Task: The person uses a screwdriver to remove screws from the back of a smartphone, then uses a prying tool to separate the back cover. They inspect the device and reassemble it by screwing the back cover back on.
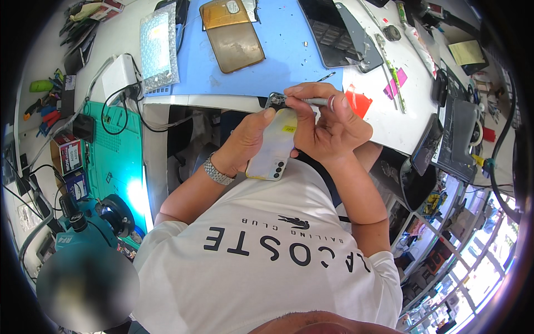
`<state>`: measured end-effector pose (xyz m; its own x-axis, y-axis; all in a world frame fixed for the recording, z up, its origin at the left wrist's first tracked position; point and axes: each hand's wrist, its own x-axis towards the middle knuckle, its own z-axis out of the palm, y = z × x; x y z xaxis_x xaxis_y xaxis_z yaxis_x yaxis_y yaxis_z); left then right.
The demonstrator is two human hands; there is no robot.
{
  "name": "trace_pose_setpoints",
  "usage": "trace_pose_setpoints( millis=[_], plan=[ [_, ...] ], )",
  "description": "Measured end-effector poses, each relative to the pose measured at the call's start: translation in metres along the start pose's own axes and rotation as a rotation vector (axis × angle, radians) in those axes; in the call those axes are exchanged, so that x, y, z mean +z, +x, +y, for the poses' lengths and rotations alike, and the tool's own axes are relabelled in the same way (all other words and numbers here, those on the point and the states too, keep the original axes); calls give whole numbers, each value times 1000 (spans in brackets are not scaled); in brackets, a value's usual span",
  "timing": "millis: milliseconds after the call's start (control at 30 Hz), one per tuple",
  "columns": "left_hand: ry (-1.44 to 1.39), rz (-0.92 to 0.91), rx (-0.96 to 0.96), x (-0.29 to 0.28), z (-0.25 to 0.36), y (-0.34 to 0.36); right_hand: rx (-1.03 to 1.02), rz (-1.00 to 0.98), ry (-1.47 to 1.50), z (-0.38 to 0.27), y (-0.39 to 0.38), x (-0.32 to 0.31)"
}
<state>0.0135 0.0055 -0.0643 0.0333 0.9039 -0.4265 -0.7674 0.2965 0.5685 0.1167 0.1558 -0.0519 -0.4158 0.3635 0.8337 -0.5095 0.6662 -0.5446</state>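
Observation:
My left hand [245,143], with a metal watch at its wrist, is closed around a phone [271,150] with a pale, shimmering back. The phone is tilted, its round camera lenses toward my body and a small yellow sticker on its back. At its far end is a dark piece with small metallic parts [276,101], next to my left thumb. Pinched in the fingers of my right hand [331,119] is a slim grey pen-like tool [317,102], pointing at that piece. My fingers hide its tip.
Ahead, a blue mat [189,61] on the white bench carries a yellowish phone case [236,47] and a dark phone [328,33]. A red sheet [357,102] lies right of my hands. On the left are a green mat [114,161], cables and a teal microscope [83,239].

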Motion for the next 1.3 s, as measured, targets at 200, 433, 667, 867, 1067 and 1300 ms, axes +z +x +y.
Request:
trace_pose_setpoints(
  millis=[200, 433, 667, 867, 1067, 1300],
  plan=[
    [-33, -2, 42, 2, 0, -1, 279, -291, 10, -32, 21, -21],
    [-15, 36, 104, 16, 7, -3, 57, -129, -206, -39, 23, -12],
    [41, 19, 138, 14, 7, -3, 66, -134, -228, -48, 27, -10],
    [41, 28, 143, 13, 5, -2, 55, -111, -174, -43, 22, -8],
    [30, 31, 140, 15, 6, -3, 136, -150, -185, -50, 25, -6],
    [69, 11, 148, 15, 8, -3, 92, -177, -304, -53, 30, -4]
  ],
)
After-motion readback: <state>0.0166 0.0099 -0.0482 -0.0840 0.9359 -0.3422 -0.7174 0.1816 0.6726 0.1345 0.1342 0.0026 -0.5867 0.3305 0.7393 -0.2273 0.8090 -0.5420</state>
